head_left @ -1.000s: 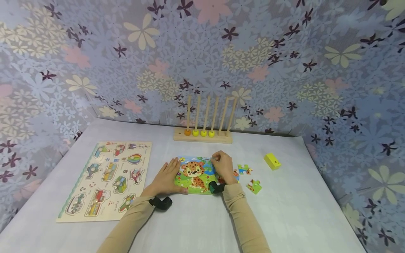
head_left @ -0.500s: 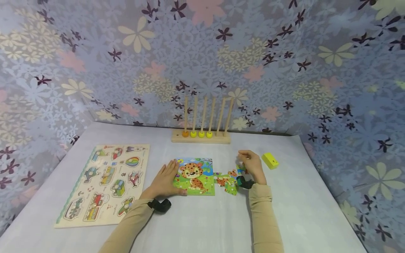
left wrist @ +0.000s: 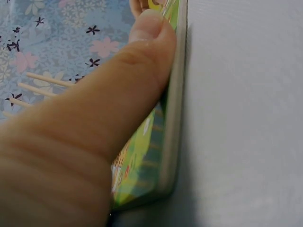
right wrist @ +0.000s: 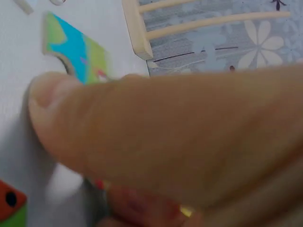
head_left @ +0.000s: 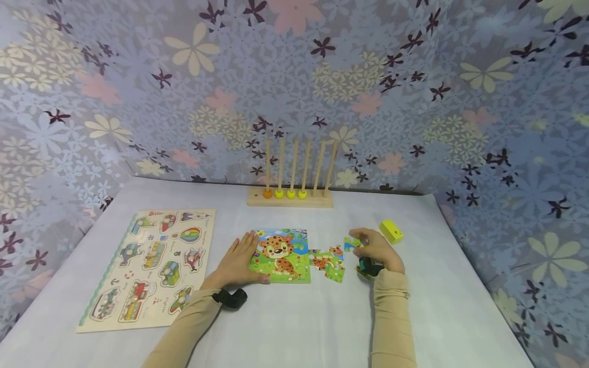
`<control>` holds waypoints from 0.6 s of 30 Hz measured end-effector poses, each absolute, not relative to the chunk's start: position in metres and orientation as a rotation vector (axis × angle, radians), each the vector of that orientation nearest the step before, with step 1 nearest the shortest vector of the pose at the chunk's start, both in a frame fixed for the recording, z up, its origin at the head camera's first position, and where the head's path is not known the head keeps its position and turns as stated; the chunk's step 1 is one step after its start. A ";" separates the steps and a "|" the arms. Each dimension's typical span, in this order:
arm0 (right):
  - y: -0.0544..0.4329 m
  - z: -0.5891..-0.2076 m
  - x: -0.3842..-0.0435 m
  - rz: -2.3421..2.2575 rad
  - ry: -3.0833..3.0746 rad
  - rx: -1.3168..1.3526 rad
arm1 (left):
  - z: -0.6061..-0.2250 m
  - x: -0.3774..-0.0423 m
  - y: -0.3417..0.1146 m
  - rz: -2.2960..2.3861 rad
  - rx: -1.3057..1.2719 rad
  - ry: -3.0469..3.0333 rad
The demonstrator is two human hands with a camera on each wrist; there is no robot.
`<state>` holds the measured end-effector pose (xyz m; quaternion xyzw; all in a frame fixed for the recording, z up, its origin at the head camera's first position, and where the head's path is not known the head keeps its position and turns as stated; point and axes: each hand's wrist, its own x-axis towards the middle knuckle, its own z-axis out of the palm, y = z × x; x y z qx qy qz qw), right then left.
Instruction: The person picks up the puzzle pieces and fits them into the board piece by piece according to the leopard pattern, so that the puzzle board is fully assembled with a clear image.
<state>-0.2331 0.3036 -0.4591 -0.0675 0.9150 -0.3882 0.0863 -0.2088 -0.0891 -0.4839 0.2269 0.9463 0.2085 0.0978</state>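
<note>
My left hand (head_left: 239, 259) lies with straight fingers along the left side of a square leopard picture puzzle (head_left: 294, 263); its thumb (left wrist: 147, 42) rests on the near edge of the board in the left wrist view. Out to the right, my right hand (head_left: 379, 249) has its thumb and fingers curled about a blue-and-green jigsaw piece (head_left: 348, 244), which also shows just past the thumb in the right wrist view. Joined jigsaw pieces (head_left: 327, 262) with a leopard print lie between the puzzle and this hand. Another green piece (head_left: 363, 273) is mostly hidden under the right wrist.
Left of the puzzle lies a large wooden board (head_left: 152, 271) with vehicle shapes. A wooden peg stand (head_left: 290, 202) with one orange and several yellow beads stands at the back, near the flowered wall covering. A yellow block (head_left: 391, 231) sits beyond the right hand.
My right hand has gone from the puzzle's top right corner out to the right, down to the blue-and-green piece. The left hand has stayed on the puzzle. The head view has shifted slightly.
</note>
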 end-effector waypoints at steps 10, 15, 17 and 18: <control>0.283 -0.463 -0.241 -1.241 2.842 0.049 | -0.486 -0.208 -0.090 0.602 0.655 2.800; 0.266 -0.461 -0.248 -1.536 2.681 0.119 | -0.482 -0.207 -0.089 0.614 0.648 2.791; 0.261 -0.459 -0.249 -1.591 2.608 0.083 | -0.481 -0.207 -0.089 0.630 0.646 2.791; 0.258 -0.459 -0.249 -1.608 2.577 0.063 | -0.480 -0.207 -0.089 0.635 0.644 2.791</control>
